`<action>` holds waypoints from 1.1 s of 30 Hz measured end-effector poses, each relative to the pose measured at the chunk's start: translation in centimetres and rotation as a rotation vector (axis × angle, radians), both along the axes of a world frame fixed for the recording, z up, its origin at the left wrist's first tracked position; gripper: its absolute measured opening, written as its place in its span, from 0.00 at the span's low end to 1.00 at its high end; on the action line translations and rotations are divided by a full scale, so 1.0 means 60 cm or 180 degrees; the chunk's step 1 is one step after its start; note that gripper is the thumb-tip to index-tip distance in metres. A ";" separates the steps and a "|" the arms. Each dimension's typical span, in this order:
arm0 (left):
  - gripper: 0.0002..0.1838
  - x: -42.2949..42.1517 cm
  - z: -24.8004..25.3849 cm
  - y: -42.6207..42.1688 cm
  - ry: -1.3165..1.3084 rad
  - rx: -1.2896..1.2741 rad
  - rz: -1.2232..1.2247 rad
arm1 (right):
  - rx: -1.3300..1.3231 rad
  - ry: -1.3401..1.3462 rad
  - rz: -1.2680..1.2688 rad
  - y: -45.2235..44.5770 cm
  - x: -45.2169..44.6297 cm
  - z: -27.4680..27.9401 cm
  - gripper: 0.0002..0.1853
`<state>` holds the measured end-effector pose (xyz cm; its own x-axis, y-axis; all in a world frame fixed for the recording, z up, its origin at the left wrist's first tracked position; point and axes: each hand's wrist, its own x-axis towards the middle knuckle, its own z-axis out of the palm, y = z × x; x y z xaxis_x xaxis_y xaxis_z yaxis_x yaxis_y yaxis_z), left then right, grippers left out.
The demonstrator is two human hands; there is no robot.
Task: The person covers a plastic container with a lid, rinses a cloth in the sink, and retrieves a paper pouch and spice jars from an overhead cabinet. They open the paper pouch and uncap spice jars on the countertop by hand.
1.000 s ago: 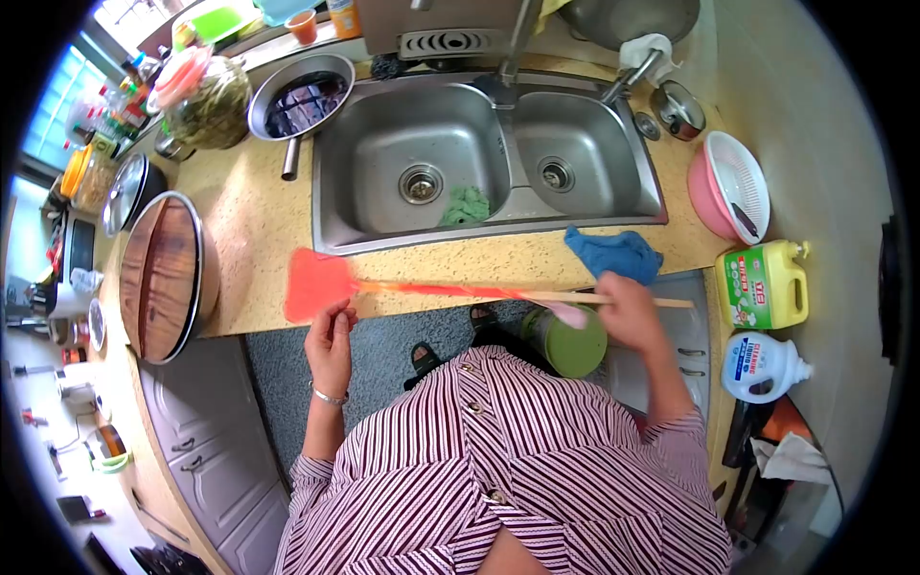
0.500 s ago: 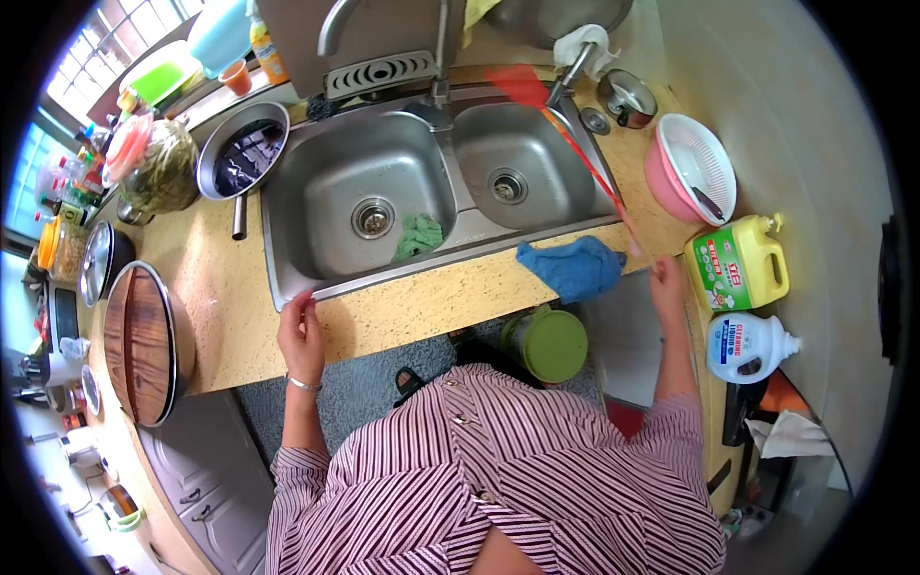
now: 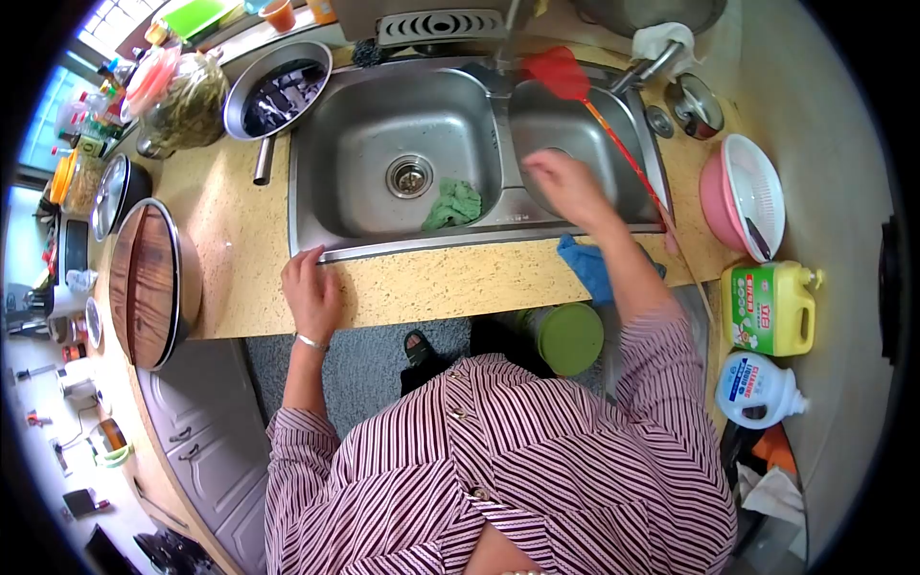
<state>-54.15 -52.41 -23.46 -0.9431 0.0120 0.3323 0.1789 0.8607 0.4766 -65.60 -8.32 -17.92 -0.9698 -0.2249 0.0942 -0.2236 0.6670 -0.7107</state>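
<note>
A red fly swatter [image 3: 621, 144] lies across the right basin, its head by the faucet side and its pale handle end past the counter's front edge. My right hand [image 3: 567, 184] is over the right basin, left of the swatter and not touching it; its fingers are loosely bent and hold nothing visible. At the sink's front left corner my left hand [image 3: 311, 290] rests on the counter edge, empty, fingers slightly apart. A green cloth [image 3: 453, 204] lies in the left basin [image 3: 364, 144]. Partly behind my right forearm is a blue cloth [image 3: 586, 268].
Left of the sink are a pan of dark liquid [image 3: 278, 96], a big jar [image 3: 182, 101] and a pot with a wooden lid [image 3: 153, 287]. On the right stand a pink basin [image 3: 721, 201], a yellow jug [image 3: 767, 307] and a white bottle [image 3: 757, 388]. Below is a green-lidded bin [image 3: 570, 338].
My right hand has let go of the swatter, which now lies over the right basin, and has moved left above the sink. My left hand has come down onto the counter edge.
</note>
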 end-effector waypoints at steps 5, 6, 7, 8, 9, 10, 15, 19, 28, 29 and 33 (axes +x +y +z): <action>0.22 0.003 -0.006 0.017 0.0078 -0.0117 0.0138 | 0.1487 -0.0220 0.0893 -0.185 -0.108 -0.113 0.14; 0.22 0.001 -0.005 0.017 0.0074 -0.0093 0.0159 | 0.2107 -0.0344 0.0992 -0.204 -0.122 -0.138 0.14; 0.22 0.002 -0.004 0.019 0.0059 -0.0092 0.0208 | 0.2110 -0.0342 0.1043 -0.212 -0.135 -0.176 0.14; 0.21 0.001 -0.003 0.019 0.0057 -0.0079 0.0217 | 0.2381 -0.0799 0.1065 -0.219 -0.150 -0.221 0.14; 0.20 0.001 -0.002 0.018 0.0048 -0.0067 0.0221 | 0.2651 -0.1263 0.1078 -0.231 -0.153 -0.229 0.14; 0.19 0.001 0.001 0.019 0.0041 -0.0034 0.0232 | 0.2667 -0.1261 0.1124 -0.236 -0.155 -0.235 0.14; 0.21 0.003 -0.001 0.019 0.0060 0.0069 0.0319 | -0.0245 -0.2407 0.1052 -0.221 -0.170 -0.136 0.09; 0.21 0.004 0.001 0.015 0.0109 0.0126 0.0249 | -0.0492 -0.1982 0.0471 -0.207 -0.177 -0.066 0.09; 0.46 -0.092 0.045 0.076 -0.0050 0.1069 -0.0262 | -0.1651 -0.1608 0.1038 -0.232 -0.151 0.151 0.07; 0.46 -0.119 0.049 0.093 -0.0009 0.1086 -0.0254 | -0.1954 -0.1694 0.1078 -0.231 -0.150 0.171 0.08; 0.54 -0.204 0.041 0.159 -0.0262 0.2608 -0.1197 | -0.2703 -0.1788 0.1208 -0.226 -0.152 0.221 0.08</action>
<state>-66.42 -42.84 -20.97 -0.9459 0.1136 0.3041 0.3181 0.1377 0.9380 -74.74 -21.88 -4.64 -0.8040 -0.5899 -0.0751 0.1896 -0.1346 -0.9726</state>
